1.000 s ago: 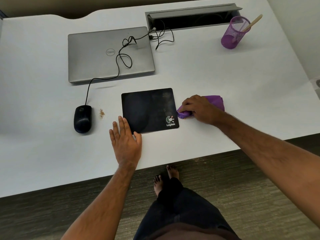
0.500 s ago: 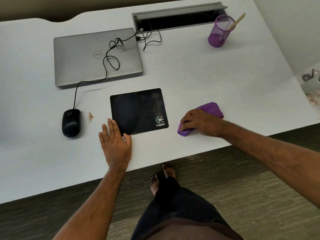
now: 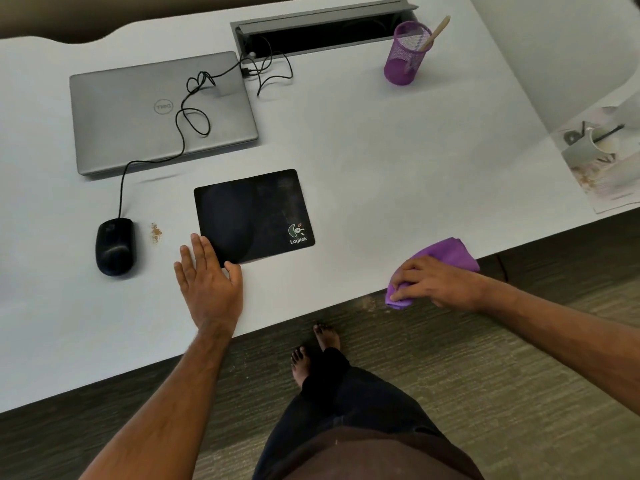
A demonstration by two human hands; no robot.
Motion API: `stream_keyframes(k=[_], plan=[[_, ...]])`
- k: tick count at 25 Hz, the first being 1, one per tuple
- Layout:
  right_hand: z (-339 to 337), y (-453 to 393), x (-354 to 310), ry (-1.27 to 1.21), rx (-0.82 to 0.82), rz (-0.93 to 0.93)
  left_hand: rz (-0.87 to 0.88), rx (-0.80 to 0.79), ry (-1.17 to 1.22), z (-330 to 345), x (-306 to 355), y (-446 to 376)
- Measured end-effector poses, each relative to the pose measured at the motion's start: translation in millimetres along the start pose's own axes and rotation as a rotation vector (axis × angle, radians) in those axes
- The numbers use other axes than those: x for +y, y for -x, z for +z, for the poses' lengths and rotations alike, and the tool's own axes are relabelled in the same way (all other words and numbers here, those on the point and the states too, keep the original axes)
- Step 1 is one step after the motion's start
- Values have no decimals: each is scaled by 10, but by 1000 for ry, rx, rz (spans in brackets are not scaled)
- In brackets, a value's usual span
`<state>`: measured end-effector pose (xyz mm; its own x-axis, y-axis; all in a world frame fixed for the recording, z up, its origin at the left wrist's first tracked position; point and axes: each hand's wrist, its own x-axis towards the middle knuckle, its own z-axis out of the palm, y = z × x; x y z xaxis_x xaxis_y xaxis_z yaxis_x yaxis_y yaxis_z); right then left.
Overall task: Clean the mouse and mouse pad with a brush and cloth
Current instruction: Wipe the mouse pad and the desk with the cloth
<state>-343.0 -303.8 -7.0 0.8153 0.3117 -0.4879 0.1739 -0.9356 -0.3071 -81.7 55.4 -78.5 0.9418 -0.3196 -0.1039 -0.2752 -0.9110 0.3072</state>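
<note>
A black mouse pad [image 3: 251, 213] with a logo in its near right corner lies on the white desk [image 3: 381, 174]. My left hand [image 3: 207, 282] rests flat and open on the desk, fingertips on the pad's near left corner. A black wired mouse [image 3: 115, 245] sits to the left of the pad, with a small pile of brown crumbs [image 3: 156, 232] between them. My right hand [image 3: 433, 284] grips a bunched purple cloth [image 3: 446, 254] at the desk's front edge, well right of the pad. A wooden brush handle [image 3: 437, 31] sticks out of a purple mesh cup [image 3: 405, 55] at the back right.
A closed grey laptop [image 3: 156, 112] lies at the back left with the mouse cable [image 3: 187, 109] looped over it. A grey cable slot [image 3: 325, 27] runs along the back. A paper with a white cup [image 3: 595, 143] and crumbs lies at the right. My bare feet stand below the desk edge.
My right hand has dragged the purple cloth from the pad's right edge rightward and toward me, to the desk's front edge. The left hand stays on the pad's corner. The camera has shifted.
</note>
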Motion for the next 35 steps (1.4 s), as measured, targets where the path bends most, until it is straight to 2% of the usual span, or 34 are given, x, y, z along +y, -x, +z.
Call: stream_keyframes(k=[3, 9, 12, 17, 21, 25, 29, 35], plan=[[-26, 118, -31, -27, 35, 12, -3, 0, 8, -6, -2, 2], [-421, 82, 262, -79, 366, 127, -6, -4, 6, -13, 6, 20], [-679, -300, 528, -188, 427, 304, 0, -3, 10, -18, 7, 27], [-1162, -1098, 983, -347, 571, 392, -3, 22, 4, 6, 4, 11], [-1275, -1497, 1051, -395, 470, 411, -1, 32, 4, 22, 0, 8], [-1113, -1554, 821, -381, 477, 290, -7, 27, -3, 6, 15, 5], [-726, -1254, 524, -364, 425, 203, -3, 14, 6, -5, 10, 13], [-86, -481, 125, -402, 333, 231, 1, 0, 14, -10, 10, 9]])
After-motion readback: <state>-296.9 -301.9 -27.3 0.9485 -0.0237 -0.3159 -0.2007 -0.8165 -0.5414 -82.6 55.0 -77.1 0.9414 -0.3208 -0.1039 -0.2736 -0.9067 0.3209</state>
